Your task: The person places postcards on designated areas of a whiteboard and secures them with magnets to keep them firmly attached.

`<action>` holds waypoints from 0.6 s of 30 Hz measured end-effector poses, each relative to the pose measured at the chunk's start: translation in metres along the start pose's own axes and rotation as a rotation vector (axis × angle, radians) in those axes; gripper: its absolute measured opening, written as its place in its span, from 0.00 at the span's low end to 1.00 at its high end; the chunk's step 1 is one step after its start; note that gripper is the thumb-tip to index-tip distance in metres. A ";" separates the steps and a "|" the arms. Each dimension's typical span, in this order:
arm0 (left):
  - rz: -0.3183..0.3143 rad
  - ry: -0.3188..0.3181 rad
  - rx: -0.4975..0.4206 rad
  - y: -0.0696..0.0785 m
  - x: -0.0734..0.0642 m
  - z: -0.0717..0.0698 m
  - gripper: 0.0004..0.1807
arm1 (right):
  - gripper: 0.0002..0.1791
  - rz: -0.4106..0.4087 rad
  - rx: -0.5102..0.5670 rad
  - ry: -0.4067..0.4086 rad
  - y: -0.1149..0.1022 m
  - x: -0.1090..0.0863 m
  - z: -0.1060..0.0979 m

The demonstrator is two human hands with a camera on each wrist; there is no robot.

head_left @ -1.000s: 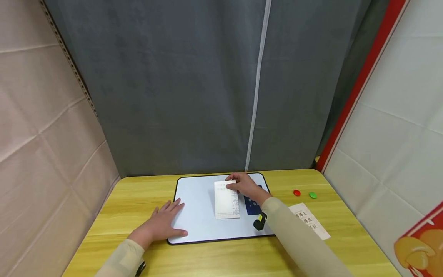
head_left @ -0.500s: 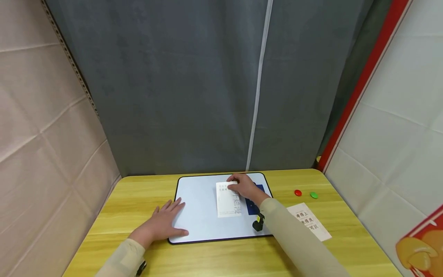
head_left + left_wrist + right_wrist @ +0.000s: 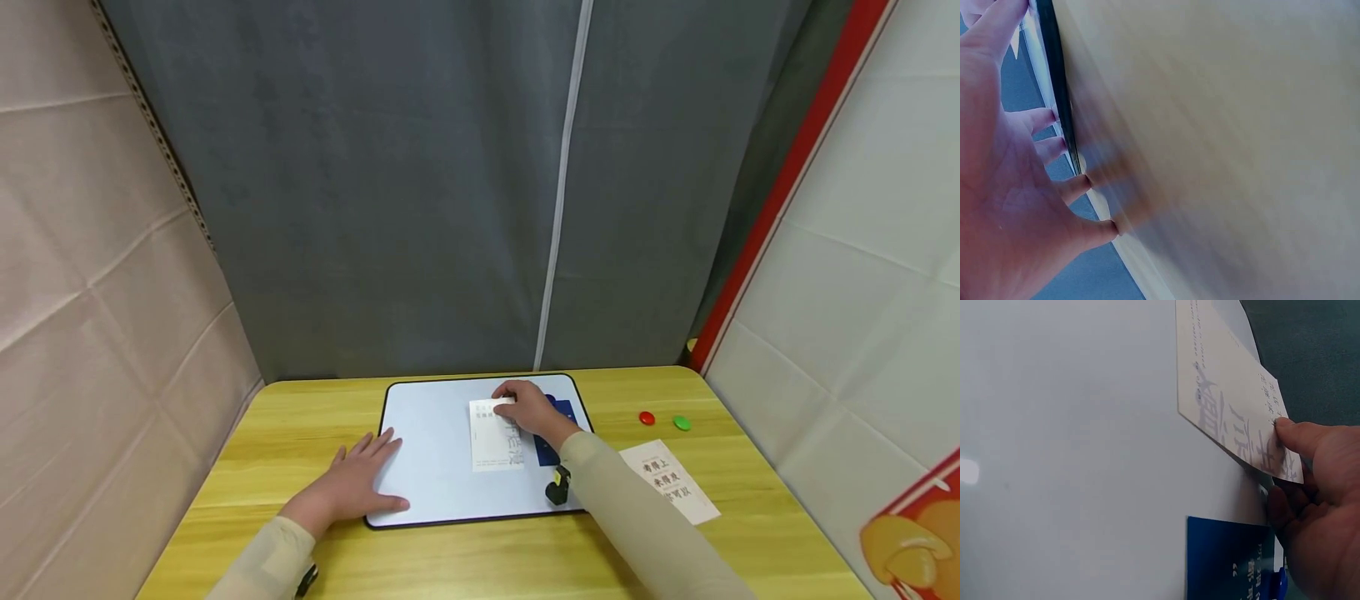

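A whiteboard (image 3: 431,479) with a black rim lies on the wooden table. My right hand (image 3: 528,410) pinches the top right corner of a white printed card (image 3: 493,442) over the board's middle. In the right wrist view the thumb lies on the face of that card (image 3: 1229,394), and the corner under it is raised off the board. Beside it, partly behind my right hand, a dark blue card (image 3: 1225,556) lies on the board with a blue round magnet (image 3: 1281,584) at its edge. My left hand (image 3: 352,482) rests with spread fingers on the board's left edge.
Right of the board, a red magnet (image 3: 647,417) and a green magnet (image 3: 682,423) lie on the table (image 3: 465,558). Nearer me is another white printed card (image 3: 670,482), partly behind the right sleeve. A grey curtain (image 3: 390,208) hangs behind the table.
The white card in my right hand has lowered and flattened toward the board, shifting slightly right. My right hand has dipped a little with it. My left hand stays in place.
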State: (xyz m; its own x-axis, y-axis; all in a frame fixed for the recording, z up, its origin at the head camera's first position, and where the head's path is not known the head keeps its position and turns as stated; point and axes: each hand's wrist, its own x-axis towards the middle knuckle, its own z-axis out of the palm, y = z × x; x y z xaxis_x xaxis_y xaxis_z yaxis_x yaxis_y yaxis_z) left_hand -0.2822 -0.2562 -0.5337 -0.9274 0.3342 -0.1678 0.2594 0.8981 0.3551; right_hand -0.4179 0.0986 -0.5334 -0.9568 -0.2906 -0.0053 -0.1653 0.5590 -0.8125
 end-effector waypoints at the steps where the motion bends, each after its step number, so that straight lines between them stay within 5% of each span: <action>1: -0.001 0.000 -0.001 0.000 0.000 0.000 0.64 | 0.07 -0.002 -0.005 0.000 0.000 0.000 0.001; 18: 0.003 0.003 0.003 0.000 0.001 0.001 0.64 | 0.05 -0.028 -0.173 0.018 -0.003 -0.002 0.009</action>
State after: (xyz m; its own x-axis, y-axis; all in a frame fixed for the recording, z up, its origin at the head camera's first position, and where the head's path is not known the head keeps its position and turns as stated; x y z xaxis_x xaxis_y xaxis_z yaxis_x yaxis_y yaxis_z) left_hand -0.2832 -0.2560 -0.5345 -0.9274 0.3360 -0.1643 0.2627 0.8979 0.3532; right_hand -0.4135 0.0906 -0.5364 -0.9552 -0.2947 0.0277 -0.2290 0.6766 -0.6999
